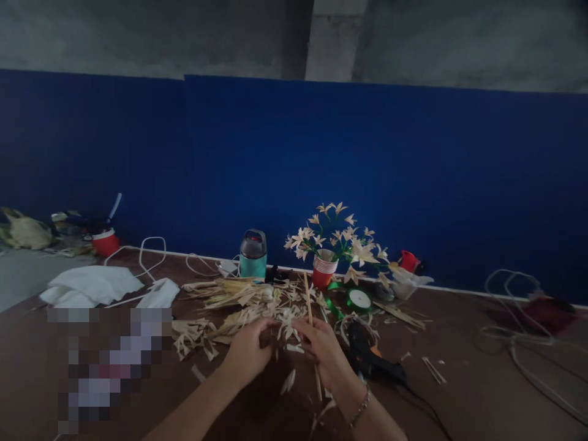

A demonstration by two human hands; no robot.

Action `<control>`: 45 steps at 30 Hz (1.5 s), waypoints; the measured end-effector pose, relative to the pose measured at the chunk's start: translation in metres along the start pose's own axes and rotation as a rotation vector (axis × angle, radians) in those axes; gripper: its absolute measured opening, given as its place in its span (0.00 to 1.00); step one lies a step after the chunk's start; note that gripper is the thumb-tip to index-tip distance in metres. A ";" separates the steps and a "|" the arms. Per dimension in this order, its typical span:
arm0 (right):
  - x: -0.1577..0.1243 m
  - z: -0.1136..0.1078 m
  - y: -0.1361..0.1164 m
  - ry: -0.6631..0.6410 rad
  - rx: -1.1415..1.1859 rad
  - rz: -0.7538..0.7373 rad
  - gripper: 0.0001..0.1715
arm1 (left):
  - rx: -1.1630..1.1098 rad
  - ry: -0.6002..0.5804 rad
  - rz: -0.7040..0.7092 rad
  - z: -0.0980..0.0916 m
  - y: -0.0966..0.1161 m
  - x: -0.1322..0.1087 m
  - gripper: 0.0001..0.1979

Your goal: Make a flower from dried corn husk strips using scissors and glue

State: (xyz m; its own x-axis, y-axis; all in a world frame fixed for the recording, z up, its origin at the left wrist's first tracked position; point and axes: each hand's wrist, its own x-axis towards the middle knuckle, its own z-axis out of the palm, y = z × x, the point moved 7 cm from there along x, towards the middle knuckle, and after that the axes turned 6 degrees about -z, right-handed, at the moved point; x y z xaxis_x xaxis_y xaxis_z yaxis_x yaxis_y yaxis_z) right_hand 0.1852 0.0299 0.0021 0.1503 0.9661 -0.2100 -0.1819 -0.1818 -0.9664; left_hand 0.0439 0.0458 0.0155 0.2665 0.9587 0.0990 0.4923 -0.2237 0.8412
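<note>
My right hand (324, 350) is closed on a thin wooden stick (307, 297), which slants up past the fingers and shows again below them. Pale, narrow petal-like strips (288, 320) lie between my hands, close to both sets of fingertips. Whether the right fingertips also grip these strips is unclear. Facing it, my left hand (248, 355) has its thumb and forefinger apart, with nothing visible between them. Dry husk strips (239, 294) are heaped just beyond the hands. A black glue gun (372, 358) lies right of my right hand.
Behind the heap, pale husk flowers (361, 252) stand in a red and white cup (324, 269). Near it lie a green ribbon spool (359, 299) and a teal container (253, 257). White cloth (92, 286) is at left, cables (514, 331) at right. A blue partition (294, 165) borders the table.
</note>
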 end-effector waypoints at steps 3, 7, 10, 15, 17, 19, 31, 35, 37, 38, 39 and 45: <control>-0.002 0.001 0.002 0.011 -0.004 0.004 0.15 | 0.134 0.113 0.164 -0.007 0.015 -0.007 0.13; 0.000 0.003 0.002 -0.004 0.000 -0.032 0.15 | 0.198 0.164 0.253 -0.008 0.025 -0.012 0.07; 0.002 0.004 0.003 -0.028 -0.019 -0.052 0.15 | 0.217 0.165 0.268 -0.010 0.028 -0.012 0.09; 0.002 0.002 0.003 -0.025 -0.036 -0.067 0.19 | 0.297 0.124 0.303 -0.009 0.035 -0.015 0.08; 0.001 0.002 -0.001 -0.030 -0.082 -0.092 0.20 | 0.270 0.120 0.286 -0.008 0.034 -0.014 0.08; 0.000 0.004 -0.007 -0.058 -0.141 -0.157 0.22 | 0.139 0.126 0.184 -0.009 0.025 -0.009 0.09; -0.009 0.030 0.000 -0.464 -0.107 -0.120 0.28 | -0.690 0.047 -0.236 0.001 -0.012 0.000 0.10; -0.012 0.032 -0.018 -0.409 -0.358 -0.485 0.19 | -0.755 0.102 -0.299 0.004 -0.013 -0.002 0.08; -0.019 0.033 -0.023 -0.366 -0.603 -0.642 0.26 | -0.766 0.131 -0.335 0.006 -0.015 -0.003 0.09; -0.022 0.033 -0.023 -0.341 -0.744 -0.682 0.30 | -0.763 0.138 -0.347 0.007 -0.015 -0.004 0.09; -0.023 0.032 -0.022 -0.314 -0.882 -0.700 0.33 | -0.758 0.140 -0.356 0.008 -0.015 -0.004 0.09; -0.009 0.006 -0.037 -0.099 -0.806 -0.640 0.28 | -0.648 0.152 -0.308 0.000 -0.012 -0.002 0.10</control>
State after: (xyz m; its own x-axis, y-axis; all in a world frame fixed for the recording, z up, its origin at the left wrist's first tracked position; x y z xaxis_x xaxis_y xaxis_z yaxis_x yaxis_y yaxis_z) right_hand 0.1850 0.0293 0.0409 -0.0973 0.9291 0.3567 0.6144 0.3380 -0.7130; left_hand 0.0374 0.0462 0.0050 0.0540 0.9857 -0.1594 -0.0753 0.1632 0.9837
